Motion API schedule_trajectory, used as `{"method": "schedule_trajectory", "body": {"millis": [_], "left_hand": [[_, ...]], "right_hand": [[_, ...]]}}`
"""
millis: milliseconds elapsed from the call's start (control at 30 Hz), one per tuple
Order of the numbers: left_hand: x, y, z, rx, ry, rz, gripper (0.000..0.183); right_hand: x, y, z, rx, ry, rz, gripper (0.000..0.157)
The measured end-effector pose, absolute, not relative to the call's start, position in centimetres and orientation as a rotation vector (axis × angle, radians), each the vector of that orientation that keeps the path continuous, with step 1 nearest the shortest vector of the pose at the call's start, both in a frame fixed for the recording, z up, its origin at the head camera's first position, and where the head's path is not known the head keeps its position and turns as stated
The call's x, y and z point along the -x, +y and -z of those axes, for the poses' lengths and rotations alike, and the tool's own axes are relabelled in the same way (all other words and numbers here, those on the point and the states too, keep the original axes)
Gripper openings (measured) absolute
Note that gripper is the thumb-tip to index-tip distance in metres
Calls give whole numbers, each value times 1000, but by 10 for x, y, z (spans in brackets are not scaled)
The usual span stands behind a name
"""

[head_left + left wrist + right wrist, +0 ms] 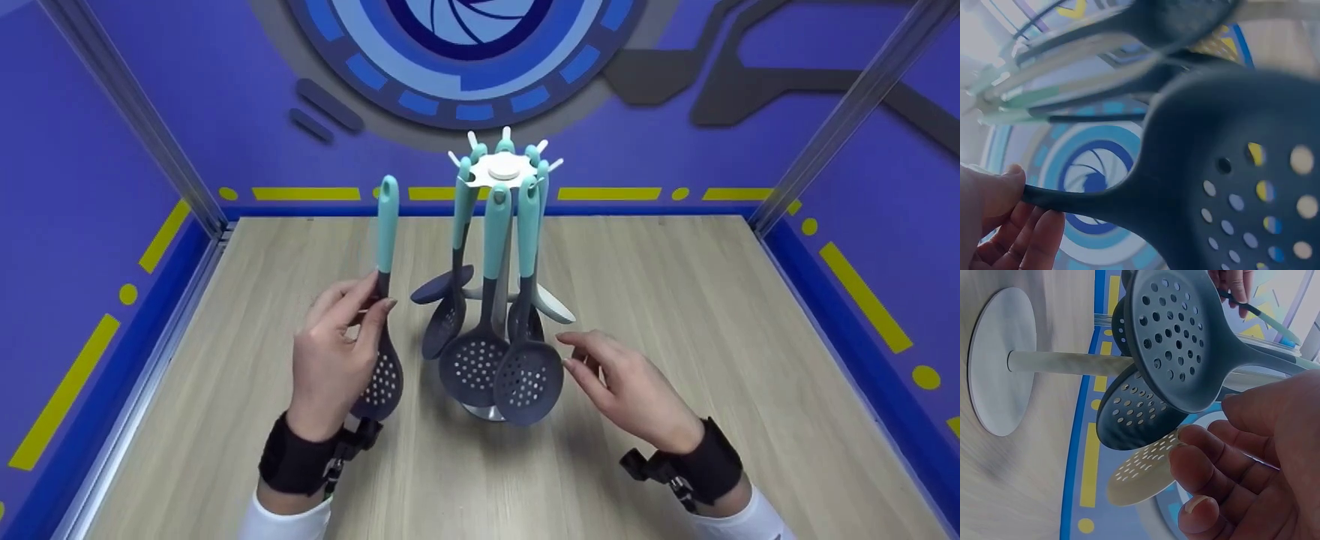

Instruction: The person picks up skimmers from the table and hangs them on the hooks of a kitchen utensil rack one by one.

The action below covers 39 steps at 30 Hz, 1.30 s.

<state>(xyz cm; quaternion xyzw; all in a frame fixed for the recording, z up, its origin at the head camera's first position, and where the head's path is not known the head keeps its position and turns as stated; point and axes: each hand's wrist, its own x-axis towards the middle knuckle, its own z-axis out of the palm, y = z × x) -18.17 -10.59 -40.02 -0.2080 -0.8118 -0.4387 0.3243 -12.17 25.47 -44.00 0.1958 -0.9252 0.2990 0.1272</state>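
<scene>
My left hand [334, 352] pinches a perforated skimmer [388, 225] by its dark neck between thumb and fingers. The skimmer stands upright, turquoise handle up, left of a utensil stand [504, 171]. In the left wrist view the thumb and fingertips of the left hand [994, 194] grip the neck, and the broad holed head [1185, 146] fills the right side. My right hand [634, 386] is right of the stand, its fingers loosely bent and holding nothing. Its fingertips are close to a hanging skimmer [529, 382]; whether they touch it I cannot tell.
Several utensils with turquoise handles hang around the stand, among them another skimmer [474, 367] and a pale perforated one [1143, 469]. The stand's round base [1002, 363] rests on the wooden table [637, 262]. Blue patterned walls [187, 112] enclose the back and sides.
</scene>
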Motion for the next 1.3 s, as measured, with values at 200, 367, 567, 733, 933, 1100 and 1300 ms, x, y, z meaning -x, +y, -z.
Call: {"method": "schedule_trajectory", "body": {"millis": [200, 367, 567, 733, 933, 1100, 1300], "left_hand": [[173, -93, 390, 610, -2109, 1179, 36], [169, -81, 386, 652, -2077, 1208, 34], [166, -73, 383, 677, -2045, 1230, 33], [164, -68, 381, 692, -2028, 1233, 33], [166, -62, 378, 723, -2033, 1240, 33], [169, -59, 379, 740, -2039, 1239, 33], [171, -57, 382, 751, -2046, 1223, 33]], "right_hand": [[122, 255, 440, -564, -2699, -872, 31], [121, 255, 439, -553, -2709, -871, 31], [122, 257, 440, -590, -2668, -873, 31], [122, 257, 441, -599, -2659, -871, 31], [121, 257, 440, -587, -2665, -879, 31], [121, 257, 440, -585, -2661, -887, 31], [121, 257, 439, -588, -2668, -885, 31]]}}
